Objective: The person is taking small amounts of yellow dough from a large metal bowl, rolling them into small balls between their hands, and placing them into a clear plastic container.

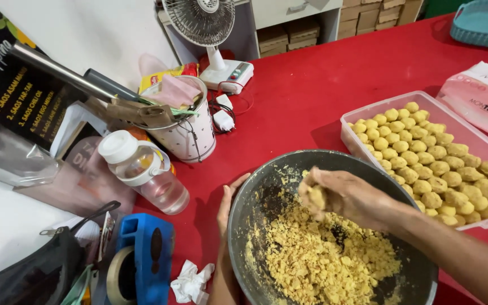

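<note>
A dark metal bowl holds crumbly yellow dough at the front of the red table. My right hand is over the bowl, its fingers closed around a lump of that dough. My left hand rests flat against the bowl's outer left rim, partly hidden behind it. To the right stands a clear plastic container filled with several rolled yellow dough balls.
A plastic water bottle lies left of the bowl, beside a white polka-dot bucket of utensils. A blue tape dispenser and crumpled tissue sit at front left. A small fan, tissue pack and teal basket stand farther back.
</note>
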